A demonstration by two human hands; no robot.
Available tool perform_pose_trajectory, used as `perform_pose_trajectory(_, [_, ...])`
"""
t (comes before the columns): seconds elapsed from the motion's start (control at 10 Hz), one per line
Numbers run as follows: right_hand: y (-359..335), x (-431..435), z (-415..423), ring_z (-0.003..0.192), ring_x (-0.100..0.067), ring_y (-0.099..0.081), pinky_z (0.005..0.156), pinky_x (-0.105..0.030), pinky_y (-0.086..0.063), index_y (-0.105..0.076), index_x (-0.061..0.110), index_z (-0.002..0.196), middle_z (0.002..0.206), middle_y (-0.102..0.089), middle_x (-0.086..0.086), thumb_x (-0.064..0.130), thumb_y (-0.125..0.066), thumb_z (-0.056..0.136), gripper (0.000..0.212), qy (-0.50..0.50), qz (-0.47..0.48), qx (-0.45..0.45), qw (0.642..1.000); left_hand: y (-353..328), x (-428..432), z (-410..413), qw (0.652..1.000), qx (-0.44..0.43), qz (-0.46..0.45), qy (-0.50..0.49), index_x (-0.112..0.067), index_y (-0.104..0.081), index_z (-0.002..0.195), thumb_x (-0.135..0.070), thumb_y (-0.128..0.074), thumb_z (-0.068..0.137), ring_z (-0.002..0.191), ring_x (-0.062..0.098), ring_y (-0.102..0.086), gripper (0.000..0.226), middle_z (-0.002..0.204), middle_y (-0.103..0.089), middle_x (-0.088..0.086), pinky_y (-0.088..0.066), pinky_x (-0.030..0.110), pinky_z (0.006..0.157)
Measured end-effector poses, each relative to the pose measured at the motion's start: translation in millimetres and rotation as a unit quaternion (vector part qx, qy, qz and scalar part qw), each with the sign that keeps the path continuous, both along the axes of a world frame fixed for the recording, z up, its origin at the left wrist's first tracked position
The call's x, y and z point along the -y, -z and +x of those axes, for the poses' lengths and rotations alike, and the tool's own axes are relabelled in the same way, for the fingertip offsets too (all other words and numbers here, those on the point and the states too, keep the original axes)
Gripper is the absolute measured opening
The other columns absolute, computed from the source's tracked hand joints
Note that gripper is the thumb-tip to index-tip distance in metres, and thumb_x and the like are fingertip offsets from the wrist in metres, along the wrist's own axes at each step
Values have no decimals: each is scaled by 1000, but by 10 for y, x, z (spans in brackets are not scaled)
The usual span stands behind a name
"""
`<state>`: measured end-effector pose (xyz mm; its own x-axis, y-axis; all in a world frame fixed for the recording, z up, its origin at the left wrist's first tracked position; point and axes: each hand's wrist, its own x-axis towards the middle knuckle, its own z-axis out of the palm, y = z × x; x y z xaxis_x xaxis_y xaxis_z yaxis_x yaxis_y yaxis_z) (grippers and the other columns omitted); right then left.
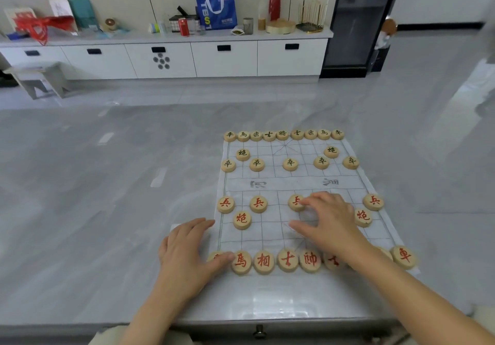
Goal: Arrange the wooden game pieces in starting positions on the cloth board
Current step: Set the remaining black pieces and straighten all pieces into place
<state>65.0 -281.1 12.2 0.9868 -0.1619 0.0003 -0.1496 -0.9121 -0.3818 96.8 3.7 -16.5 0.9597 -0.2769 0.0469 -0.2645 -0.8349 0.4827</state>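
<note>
Grey table (80, 210), cloth board (267, 227), white cabinets (225, 61)

free: cloth board (289, 184) middle band | blocked: near-edge piece row (263, 261)

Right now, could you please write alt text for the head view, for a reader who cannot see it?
A person's right hand touches a red-lettered piece on a cloth board set with wooden pieces, black-lettered far, red-lettered near. The left hand rests at the board's near-left corner.
</note>
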Motion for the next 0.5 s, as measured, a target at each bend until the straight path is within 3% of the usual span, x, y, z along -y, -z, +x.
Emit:
perform_pose_trajectory(0.1, [12, 232, 176, 126, -15, -32, 99, -35, -24, -46, 31, 131, 135, -42, 10, 59, -54, 82, 57, 17, -22, -2, 1000, 55, 38, 135, 998, 35, -4, -43, -31, -49, 131, -79, -27, 70, 127, 17, -40, 80, 133, -51, -8, -27, 40, 105])
perform_pose_trajectory(0.3, [76, 250, 413, 121, -16, -33, 96, -34, -23, -46, 30, 129, 128, -43, 8, 60, -52, 81, 57, -21, -77, -36, 996, 283, -47, 238, 994, 33, 48, -96, -27, -55, 125, -70, -11, 81, 124, 21, -43, 76, 132, -53, -5, -29, 41, 102])
perform_pose_trajectory(0.4, [142, 223, 422, 116, -16, -35, 93, -34, -25, -51, 31, 122, 122, -46, 9, 59, -51, 82, 49, -30, -94, -41, 994, 304, -41, 234, 993, 40, 58, -93, -28, -56, 125, -66, -10, 84, 125, 19, -42, 72, 134, -51, -7, -28, 40, 103])
perform_pose_trajectory(0.5, [134, 272, 413, 118, -17, -34, 93, -35, -25, -49, 31, 123, 125, -45, 8, 62, -52, 80, 53, -30, -97, -40, 994, 299, -31, 232, 992, 47, 51, -105, -28, -58, 123, -63, -12, 87, 123, 20, -44, 68, 132, -53, -6, -30, 41, 102])
